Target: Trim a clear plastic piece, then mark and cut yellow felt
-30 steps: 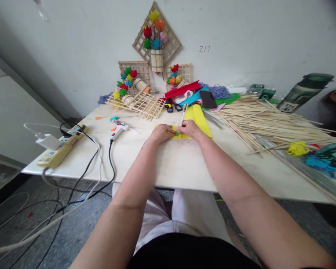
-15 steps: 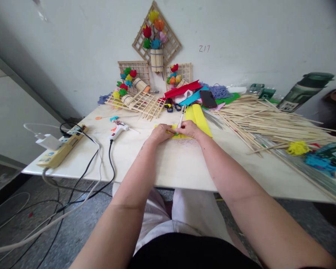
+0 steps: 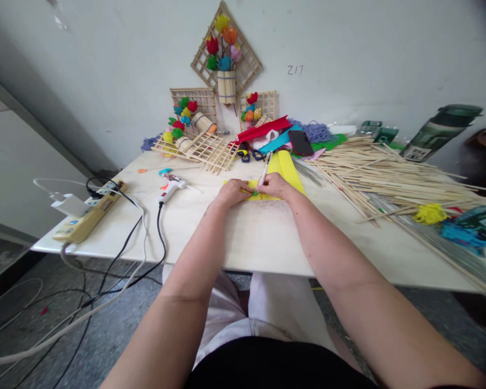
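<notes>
My right hand (image 3: 274, 186) grips a white pen (image 3: 264, 172), its tip down on a yellow sheet (image 3: 288, 170) that lies on the white table (image 3: 263, 237). A small green bit shows at the pen's tip. My left hand (image 3: 231, 192) rests curled on the left part of the same yellow sheet and presses it flat. The two hands nearly touch at the middle of the table.
A white glue gun (image 3: 171, 188) lies left of my hands, its cord running to a power strip (image 3: 88, 212) at the table's left edge. Bamboo sticks (image 3: 389, 175) pile up on the right. Lattice frames with felt flowers (image 3: 204, 141), scissors (image 3: 248, 155) and a phone (image 3: 301, 143) lie behind.
The pen's top has tilted slightly to the right as my right hand shifted a little; the left hand has stayed on the yellow sheet.
</notes>
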The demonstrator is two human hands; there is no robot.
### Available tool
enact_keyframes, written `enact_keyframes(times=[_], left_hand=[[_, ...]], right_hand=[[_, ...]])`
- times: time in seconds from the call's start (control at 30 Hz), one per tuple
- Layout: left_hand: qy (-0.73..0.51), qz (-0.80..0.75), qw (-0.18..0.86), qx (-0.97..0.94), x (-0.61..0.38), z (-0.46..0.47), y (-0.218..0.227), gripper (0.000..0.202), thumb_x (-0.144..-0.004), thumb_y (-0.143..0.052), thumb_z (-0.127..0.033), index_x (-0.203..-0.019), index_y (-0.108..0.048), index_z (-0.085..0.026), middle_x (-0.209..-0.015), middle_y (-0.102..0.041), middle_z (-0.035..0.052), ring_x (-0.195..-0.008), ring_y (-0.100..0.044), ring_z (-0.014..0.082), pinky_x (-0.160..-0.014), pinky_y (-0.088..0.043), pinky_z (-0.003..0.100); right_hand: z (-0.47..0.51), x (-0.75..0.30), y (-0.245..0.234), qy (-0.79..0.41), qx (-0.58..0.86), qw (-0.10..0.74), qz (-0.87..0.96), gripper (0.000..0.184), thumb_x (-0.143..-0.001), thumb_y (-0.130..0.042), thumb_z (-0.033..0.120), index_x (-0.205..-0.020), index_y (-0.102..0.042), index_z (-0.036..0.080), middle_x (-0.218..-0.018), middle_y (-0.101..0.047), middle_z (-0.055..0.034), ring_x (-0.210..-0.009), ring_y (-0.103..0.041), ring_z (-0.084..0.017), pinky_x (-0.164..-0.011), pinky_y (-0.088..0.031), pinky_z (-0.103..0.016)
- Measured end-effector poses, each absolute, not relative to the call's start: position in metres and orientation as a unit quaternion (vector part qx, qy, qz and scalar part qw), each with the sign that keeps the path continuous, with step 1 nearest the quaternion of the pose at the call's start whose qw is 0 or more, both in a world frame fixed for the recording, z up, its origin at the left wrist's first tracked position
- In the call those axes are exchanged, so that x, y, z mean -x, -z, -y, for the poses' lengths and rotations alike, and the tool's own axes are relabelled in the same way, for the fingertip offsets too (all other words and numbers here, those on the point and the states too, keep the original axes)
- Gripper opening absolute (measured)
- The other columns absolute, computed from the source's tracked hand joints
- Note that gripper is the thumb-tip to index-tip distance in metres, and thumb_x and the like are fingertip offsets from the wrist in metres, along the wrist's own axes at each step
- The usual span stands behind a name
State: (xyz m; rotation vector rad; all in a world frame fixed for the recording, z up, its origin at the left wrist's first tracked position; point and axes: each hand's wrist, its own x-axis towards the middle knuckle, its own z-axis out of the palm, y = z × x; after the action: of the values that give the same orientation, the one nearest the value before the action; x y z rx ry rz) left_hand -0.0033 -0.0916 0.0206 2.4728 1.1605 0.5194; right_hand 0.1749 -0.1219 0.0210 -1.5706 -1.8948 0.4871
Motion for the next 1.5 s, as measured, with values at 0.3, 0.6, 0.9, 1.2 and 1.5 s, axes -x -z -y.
enact_keyframes(times=[0.3,0.6,0.9,1.2,1.5], left_hand=[[-0.184,-0.41,0.177,-0.875,0.004,0.091,-0.019,0.026,-0.071,-0.06,-0.03,-0.094,-0.072,-0.026,-0.11,-0.066,-0.0005,-0.104,-0.059,0.0153,-0.091,-0.041,0.019],[-0.182,-0.406,0.181,-0.877,0.004,0.091,-0.019,0.028,-0.07,-0.059,-0.027,-0.096,-0.072,-0.025,-0.117,-0.063,-0.0013,-0.103,-0.06,0.0161,-0.091,-0.042,0.021],[-0.163,-0.366,0.194,-0.896,0.01,0.09,-0.023,0.034,-0.067,-0.063,-0.028,-0.099,-0.071,-0.021,-0.122,-0.059,0.003,-0.112,-0.054,0.0199,-0.1,-0.036,0.025],[-0.16,-0.36,0.195,-0.898,0.01,0.089,-0.022,0.036,-0.065,-0.064,-0.029,-0.099,-0.071,-0.018,-0.122,-0.059,0.0053,-0.112,-0.054,0.0221,-0.1,-0.037,0.027],[-0.168,-0.36,0.203,-0.895,0.01,0.087,-0.021,0.032,-0.063,-0.063,-0.029,-0.093,-0.072,-0.019,-0.119,-0.061,0.0039,-0.11,-0.055,0.0219,-0.099,-0.037,0.026]], right_hand=[[0.124,-0.175,-0.022,-0.17,0.611,0.335,0.696,0.016,-0.066,-0.062,0.023,-0.07,-0.069,0.009,-0.06,-0.062,-0.0021,-0.058,-0.055,-0.012,-0.052,-0.04,-0.02],[0.123,-0.171,-0.02,-0.2,0.585,0.318,0.719,0.019,-0.066,-0.068,0.031,-0.075,-0.07,0.014,-0.069,-0.067,-0.0019,-0.065,-0.06,-0.013,-0.061,-0.043,-0.02],[0.124,-0.172,-0.018,-0.197,0.595,0.301,0.719,0.027,-0.067,-0.067,0.039,-0.078,-0.072,0.015,-0.071,-0.068,-0.0024,-0.065,-0.06,-0.014,-0.059,-0.043,-0.02],[0.127,-0.167,-0.02,-0.179,0.601,0.305,0.717,0.024,-0.069,-0.066,0.037,-0.08,-0.072,0.016,-0.073,-0.069,-0.0025,-0.068,-0.061,-0.014,-0.06,-0.043,-0.02],[0.131,-0.162,-0.024,-0.147,0.615,0.28,0.723,0.025,-0.069,-0.064,0.037,-0.082,-0.073,0.018,-0.074,-0.07,-0.002,-0.069,-0.062,-0.014,-0.059,-0.041,-0.02]])
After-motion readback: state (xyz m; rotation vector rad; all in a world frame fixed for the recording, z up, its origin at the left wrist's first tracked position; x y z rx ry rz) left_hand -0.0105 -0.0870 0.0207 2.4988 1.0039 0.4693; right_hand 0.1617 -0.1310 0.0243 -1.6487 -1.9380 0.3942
